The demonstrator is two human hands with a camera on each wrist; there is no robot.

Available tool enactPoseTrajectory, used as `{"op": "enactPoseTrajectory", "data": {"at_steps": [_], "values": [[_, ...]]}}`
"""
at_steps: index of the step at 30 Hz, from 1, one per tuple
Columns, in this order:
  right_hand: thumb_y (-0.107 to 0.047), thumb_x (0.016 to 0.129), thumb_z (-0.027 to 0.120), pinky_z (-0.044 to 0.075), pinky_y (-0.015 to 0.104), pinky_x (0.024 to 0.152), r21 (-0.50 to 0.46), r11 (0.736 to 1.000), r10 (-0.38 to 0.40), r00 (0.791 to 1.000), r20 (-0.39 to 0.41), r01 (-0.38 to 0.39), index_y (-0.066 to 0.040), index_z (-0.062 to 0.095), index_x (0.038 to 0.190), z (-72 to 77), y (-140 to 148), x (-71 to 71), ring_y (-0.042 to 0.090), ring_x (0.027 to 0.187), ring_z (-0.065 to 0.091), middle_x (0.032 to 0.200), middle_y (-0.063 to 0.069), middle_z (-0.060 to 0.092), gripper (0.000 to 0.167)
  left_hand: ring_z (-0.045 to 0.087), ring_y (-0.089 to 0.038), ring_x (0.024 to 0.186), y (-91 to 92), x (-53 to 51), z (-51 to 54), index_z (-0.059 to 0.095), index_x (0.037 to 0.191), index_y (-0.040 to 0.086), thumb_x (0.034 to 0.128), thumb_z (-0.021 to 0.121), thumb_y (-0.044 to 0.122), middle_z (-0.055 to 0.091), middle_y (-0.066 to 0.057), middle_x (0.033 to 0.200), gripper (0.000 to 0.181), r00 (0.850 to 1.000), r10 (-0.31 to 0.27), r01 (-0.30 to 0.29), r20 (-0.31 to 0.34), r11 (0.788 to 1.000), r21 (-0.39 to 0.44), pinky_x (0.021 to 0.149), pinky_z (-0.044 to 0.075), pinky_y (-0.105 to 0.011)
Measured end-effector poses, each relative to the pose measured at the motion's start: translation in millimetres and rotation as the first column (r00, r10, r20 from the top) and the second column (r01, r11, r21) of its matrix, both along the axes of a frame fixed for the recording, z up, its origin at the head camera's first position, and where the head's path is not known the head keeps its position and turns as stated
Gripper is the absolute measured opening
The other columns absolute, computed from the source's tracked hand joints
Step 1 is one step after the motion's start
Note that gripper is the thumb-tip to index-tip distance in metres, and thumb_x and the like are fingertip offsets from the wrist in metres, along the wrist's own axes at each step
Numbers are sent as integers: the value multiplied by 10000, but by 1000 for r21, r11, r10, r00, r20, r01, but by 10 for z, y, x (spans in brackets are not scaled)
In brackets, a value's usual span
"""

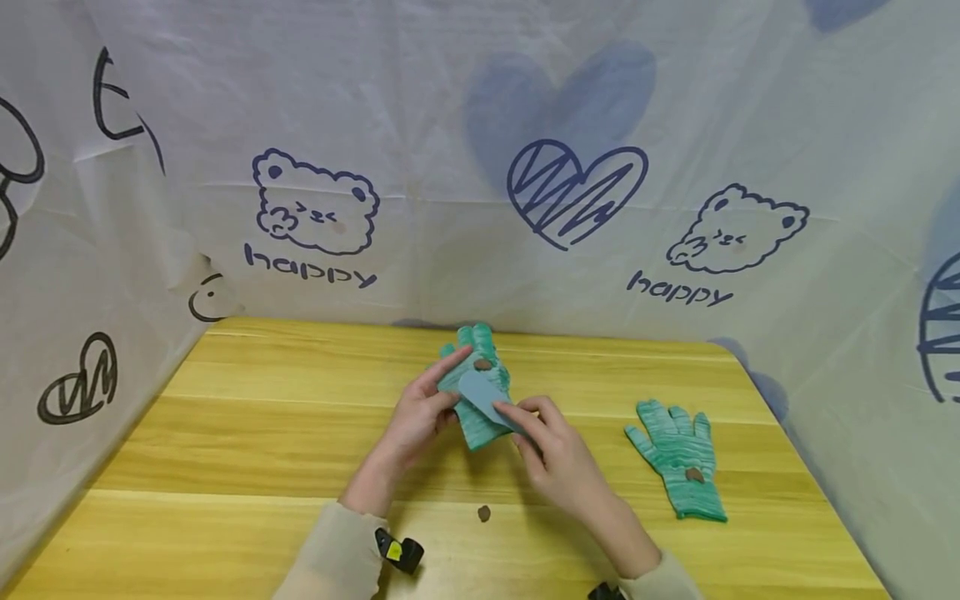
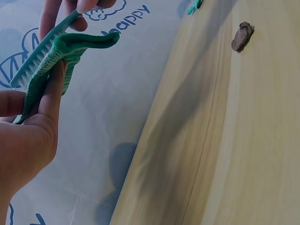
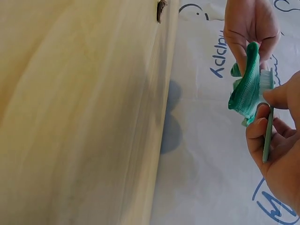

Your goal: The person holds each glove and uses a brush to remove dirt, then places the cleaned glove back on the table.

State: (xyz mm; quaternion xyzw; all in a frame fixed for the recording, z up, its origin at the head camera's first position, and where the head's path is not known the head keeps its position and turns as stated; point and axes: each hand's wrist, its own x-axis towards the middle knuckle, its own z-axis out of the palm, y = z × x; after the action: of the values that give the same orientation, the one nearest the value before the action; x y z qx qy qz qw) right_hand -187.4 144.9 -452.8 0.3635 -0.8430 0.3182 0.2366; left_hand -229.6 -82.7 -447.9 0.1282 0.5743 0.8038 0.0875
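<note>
My left hand (image 1: 420, 414) grips a green knit glove (image 1: 477, 429) with its fingers pointing away, held up off the table. A brown patch (image 1: 483, 364) marks the glove near the base of its fingers. In my right hand (image 1: 558, 458) is a blue-green brush (image 1: 482, 392), pinched by its handle. The brush's pale bristles (image 3: 266, 80) face the glove and touch its fabric in the right wrist view. From the side, the left wrist view has the glove (image 2: 40, 77) between thumb and fingers, the brush (image 2: 44, 44) lying along it.
A second green glove (image 1: 675, 458) lies flat at the right of the wooden table (image 1: 247, 433), with a brown patch (image 1: 695, 474) near its cuff. One small brown lump (image 1: 483, 513) sits on the table near the front. A printed cloth (image 1: 420, 167) hangs behind and at both sides.
</note>
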Motion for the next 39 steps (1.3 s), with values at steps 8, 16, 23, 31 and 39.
{"op": "enactPoseTrajectory", "data": {"at_steps": [8, 16, 23, 31, 39], "values": [[108, 920, 691, 489, 227, 647, -5, 1000, -13, 1000, 7, 13, -77, 631, 1413, 6, 24, -9, 112, 806, 516, 1185, 108, 577, 529, 511, -94, 765, -4, 0, 9, 409, 1606, 117, 985, 425, -97, 585, -65, 1241, 657, 1000, 21, -21, 18, 1000, 4, 604, 422, -192], [108, 923, 691, 470, 201, 611, -18, 1000, -11, 1000, -10, 11, -64, 638, 1402, 33, 55, -31, 84, 759, 492, 1168, 112, 583, 512, 523, -94, 765, -12, -11, 9, 379, 1613, 83, 983, 424, -116, 599, -61, 1206, 662, 999, 28, -29, 22, 999, 36, 610, 432, -196], [129, 916, 683, 475, 213, 615, -41, 999, -25, 999, -24, 24, -54, 646, 1393, 35, 103, -65, 80, 755, 500, 1169, 115, 589, 512, 494, -97, 727, -14, -13, 26, 376, 1620, 116, 973, 423, -122, 568, -99, 1184, 692, 998, 53, -56, 45, 996, 62, 602, 428, -183], [138, 905, 687, 480, 242, 655, -58, 997, -46, 998, -43, 44, -50, 661, 1380, 37, 168, -115, 98, 790, 513, 1168, 121, 610, 511, 546, -97, 777, -23, -24, 33, 382, 1621, 130, 982, 417, -118, 563, -112, 1197, 686, 996, 71, -76, 61, 993, 87, 662, 492, -194], [131, 911, 687, 460, 251, 632, -60, 996, -71, 997, -42, 69, -44, 662, 1373, 29, 232, -153, 91, 764, 489, 1166, 138, 611, 494, 491, -95, 692, -25, -30, 30, 398, 1614, 133, 968, 429, -130, 583, -79, 1129, 698, 994, 93, -99, 64, 990, 104, 604, 441, -186]]}}
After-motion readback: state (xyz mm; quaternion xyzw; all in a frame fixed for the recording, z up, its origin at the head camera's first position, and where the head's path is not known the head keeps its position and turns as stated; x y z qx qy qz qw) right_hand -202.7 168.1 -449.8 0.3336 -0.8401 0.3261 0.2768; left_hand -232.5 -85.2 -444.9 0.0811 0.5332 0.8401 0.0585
